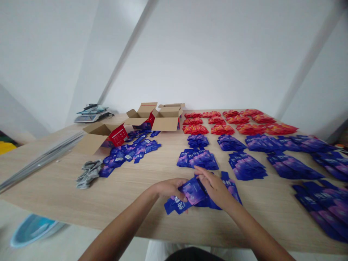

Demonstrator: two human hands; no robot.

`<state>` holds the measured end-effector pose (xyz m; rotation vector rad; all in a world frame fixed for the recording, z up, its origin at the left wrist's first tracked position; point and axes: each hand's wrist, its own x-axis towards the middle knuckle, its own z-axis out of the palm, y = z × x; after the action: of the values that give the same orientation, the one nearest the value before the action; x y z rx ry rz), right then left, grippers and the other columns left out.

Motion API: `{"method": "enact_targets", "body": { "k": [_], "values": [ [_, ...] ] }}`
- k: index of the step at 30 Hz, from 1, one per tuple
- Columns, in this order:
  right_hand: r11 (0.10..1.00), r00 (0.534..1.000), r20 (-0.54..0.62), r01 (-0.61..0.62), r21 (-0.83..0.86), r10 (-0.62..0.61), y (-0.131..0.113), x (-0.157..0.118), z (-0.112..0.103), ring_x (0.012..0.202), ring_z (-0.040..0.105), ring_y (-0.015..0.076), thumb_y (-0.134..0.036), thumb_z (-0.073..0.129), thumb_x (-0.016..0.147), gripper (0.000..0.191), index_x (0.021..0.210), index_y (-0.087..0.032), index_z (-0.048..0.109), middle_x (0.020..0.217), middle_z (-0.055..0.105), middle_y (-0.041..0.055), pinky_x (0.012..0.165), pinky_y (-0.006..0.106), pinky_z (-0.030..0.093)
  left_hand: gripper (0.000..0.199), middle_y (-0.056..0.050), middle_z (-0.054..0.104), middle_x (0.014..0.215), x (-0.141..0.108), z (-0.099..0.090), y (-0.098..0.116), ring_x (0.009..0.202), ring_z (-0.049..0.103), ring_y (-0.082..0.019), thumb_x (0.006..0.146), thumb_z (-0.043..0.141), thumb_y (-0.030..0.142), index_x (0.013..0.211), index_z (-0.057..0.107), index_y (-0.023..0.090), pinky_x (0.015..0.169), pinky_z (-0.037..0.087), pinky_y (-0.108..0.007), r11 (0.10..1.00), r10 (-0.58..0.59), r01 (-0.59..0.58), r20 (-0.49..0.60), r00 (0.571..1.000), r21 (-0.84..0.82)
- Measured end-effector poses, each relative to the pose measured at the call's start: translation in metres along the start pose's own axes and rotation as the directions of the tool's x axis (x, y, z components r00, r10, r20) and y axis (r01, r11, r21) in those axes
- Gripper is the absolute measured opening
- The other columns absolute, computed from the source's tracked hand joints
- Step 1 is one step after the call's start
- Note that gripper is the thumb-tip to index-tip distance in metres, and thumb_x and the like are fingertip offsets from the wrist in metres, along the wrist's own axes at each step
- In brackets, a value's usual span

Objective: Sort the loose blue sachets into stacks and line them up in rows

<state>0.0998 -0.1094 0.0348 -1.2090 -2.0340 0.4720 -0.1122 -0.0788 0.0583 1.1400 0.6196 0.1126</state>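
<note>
Several blue-purple pouches (192,191) are gripped in my left hand (172,189), fanned out over the near middle of the table. My right hand (213,186) lies over the right side of these pouches, its fingers extended and touching the top one. Under and beside my right hand more blue pouches (231,186) lie on the table. Just beyond my hands sits a fanned group of blue pouches (198,158). A loose heap of blue pouches (127,152) spreads out at the left, beside an open box.
Open cartons (170,123) stand at the back, another (94,137) at the left. Red pouch groups (221,129) and blue groups (246,165) fill the right. Grey gloves (89,174), metal strips (43,159) and a scale (91,116) lie left. A basin (34,230) is on the floor.
</note>
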Motion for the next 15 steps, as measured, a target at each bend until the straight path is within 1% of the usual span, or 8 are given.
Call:
{"method": "enact_targets", "body": {
  "k": [2, 3, 6, 9, 11, 12, 14, 15],
  "values": [
    [0.996, 0.989, 0.122, -0.088, 0.023, 0.085, -0.001, -0.004, 0.004, 0.092, 0.065, 0.0216, -0.035, 0.041, 0.091, 0.033, 0.113, -0.022, 0.062, 0.098, 0.071, 0.0065, 0.082, 0.035, 0.049, 0.048, 0.000, 0.066, 0.080, -0.002, 0.003, 0.003, 0.061, 0.063, -0.014, 0.054, 0.083, 0.023, 0.097, 0.061, 0.019, 0.058, 0.052, -0.024, 0.998, -0.032, 0.031, 0.023, 0.999, 0.049],
    [0.993, 0.981, 0.156, -0.119, 0.025, 0.113, 0.000, -0.006, 0.008, 0.088, 0.065, 0.0224, -0.039, 0.044, 0.090, 0.031, 0.105, -0.022, 0.065, 0.091, 0.071, 0.0061, 0.079, 0.035, 0.049, 0.046, 0.001, 0.066, 0.080, -0.003, 0.003, 0.004, 0.062, 0.063, -0.014, 0.053, 0.083, 0.023, 0.095, 0.062, 0.018, 0.058, 0.052, -0.024, 0.997, -0.037, 0.035, 0.020, 0.999, 0.073],
    [0.975, 0.975, 0.128, -0.194, 0.106, 0.180, 0.001, -0.011, 0.020, 0.083, 0.064, 0.0216, -0.041, 0.047, 0.088, 0.027, 0.092, -0.022, 0.065, 0.085, 0.070, 0.0045, 0.075, 0.032, 0.048, 0.040, 0.000, 0.068, 0.080, -0.006, -0.003, 0.003, 0.066, 0.062, -0.013, 0.054, 0.083, 0.024, 0.090, 0.065, 0.017, 0.062, 0.051, -0.023, 0.992, 0.015, -0.009, -0.050, 0.999, 0.127],
    [0.935, 0.971, 0.058, -0.238, 0.262, 0.231, 0.003, -0.013, 0.026, 0.080, 0.062, 0.0191, -0.041, 0.046, 0.088, 0.025, 0.086, -0.021, 0.061, 0.083, 0.067, 0.0019, 0.073, 0.029, 0.047, 0.037, -0.001, 0.069, 0.083, -0.008, -0.017, -0.002, 0.069, 0.062, -0.012, 0.058, 0.082, 0.024, 0.091, 0.067, 0.015, 0.066, 0.050, -0.020, 0.992, 0.104, -0.089, -0.181, 0.978, 0.092],
    [0.900, 0.958, -0.020, -0.261, 0.348, 0.286, 0.002, -0.013, 0.026, 0.080, 0.061, 0.0188, -0.043, 0.046, 0.088, 0.026, 0.083, -0.020, 0.058, 0.081, 0.065, 0.0010, 0.071, 0.028, 0.047, 0.038, -0.004, 0.069, 0.086, -0.008, -0.023, -0.008, 0.071, 0.063, -0.012, 0.066, 0.077, 0.031, 0.097, 0.066, 0.013, 0.067, 0.050, -0.020, 0.987, 0.144, -0.160, -0.300, 0.943, -0.031],
    [0.882, 0.944, -0.071, -0.272, 0.384, 0.322, 0.002, -0.013, 0.025, 0.080, 0.060, 0.0188, -0.044, 0.045, 0.088, 0.027, 0.083, -0.020, 0.057, 0.081, 0.065, 0.0009, 0.071, 0.028, 0.047, 0.038, -0.006, 0.069, 0.087, -0.007, -0.024, -0.011, 0.073, 0.064, -0.014, 0.071, 0.072, 0.037, 0.099, 0.064, 0.012, 0.068, 0.050, -0.022, 0.970, 0.162, -0.216, -0.366, 0.917, -0.112],
    [0.841, 0.894, -0.174, -0.301, 0.451, 0.413, -0.001, -0.012, 0.024, 0.082, 0.061, 0.0193, -0.047, 0.041, 0.089, 0.030, 0.086, -0.021, 0.056, 0.083, 0.065, 0.0019, 0.069, 0.028, 0.048, 0.043, -0.009, 0.067, 0.093, -0.002, -0.018, -0.019, 0.081, 0.066, -0.017, 0.082, 0.057, 0.049, 0.101, 0.061, 0.011, 0.076, 0.051, -0.027, 0.900, 0.203, -0.358, -0.486, 0.850, -0.248],
    [0.820, 0.862, -0.213, -0.319, 0.476, 0.459, -0.003, -0.012, 0.025, 0.082, 0.061, 0.0195, -0.048, 0.038, 0.090, 0.031, 0.090, -0.021, 0.055, 0.086, 0.065, 0.0028, 0.067, 0.027, 0.048, 0.045, -0.011, 0.066, 0.098, 0.003, -0.011, -0.023, 0.087, 0.065, -0.018, 0.085, 0.051, 0.052, 0.101, 0.060, 0.011, 0.082, 0.051, -0.030, 0.859, 0.225, -0.420, -0.523, 0.823, -0.292]
  ]
}}
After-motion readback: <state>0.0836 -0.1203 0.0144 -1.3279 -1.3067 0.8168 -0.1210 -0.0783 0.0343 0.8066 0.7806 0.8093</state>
